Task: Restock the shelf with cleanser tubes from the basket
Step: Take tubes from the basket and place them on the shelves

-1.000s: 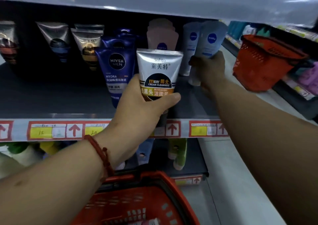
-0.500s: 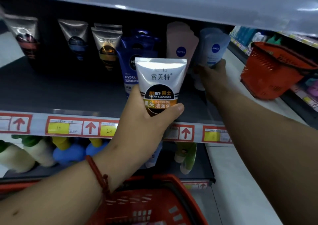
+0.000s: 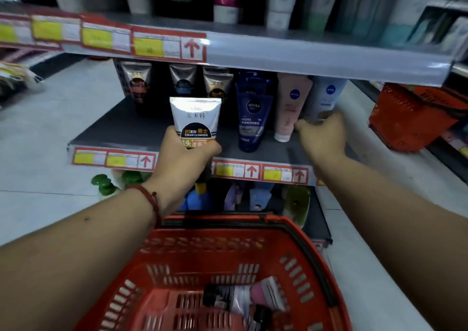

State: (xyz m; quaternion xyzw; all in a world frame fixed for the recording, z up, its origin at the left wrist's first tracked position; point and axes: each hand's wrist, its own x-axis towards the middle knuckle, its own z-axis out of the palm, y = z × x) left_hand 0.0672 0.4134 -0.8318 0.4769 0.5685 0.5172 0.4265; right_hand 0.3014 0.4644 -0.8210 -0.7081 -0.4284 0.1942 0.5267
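**Silver cleanser tube at shelf front; basket now in full view**

Since half a second ago: view has tipped down and pulled back. The near red basket (image 3: 291, 232), then only a rim at the bottom edge, now shows its floor. The left hand (image 3: 186, 157) has kept its grip on the silver cleanser tube (image 3: 195, 119); the right hand (image 3: 321, 138) is still at the pale blue tube (image 3: 326, 95), far right of the row.

Hands: left curled around the lower half of the silver tube, thumb across its front, tube upright with crimped end up, just above the shelf (image 3: 141, 130) front edge. Right hand wrapped about the pale blue tube's base; finger contact partly hidden.

Handling (judgement): light, soft-walled plastic, glossy so somewhat slippery; squeezes if gripped hard. Best held low, near the stiffer cap end, as now.

Containers: the near basket holds a pink-and-white tube (image 3: 253, 296) with dark cap, plus another dark-capped item beside it, partly cut off. A second red basket (image 3: 410, 118) sits far right; contents not visible.
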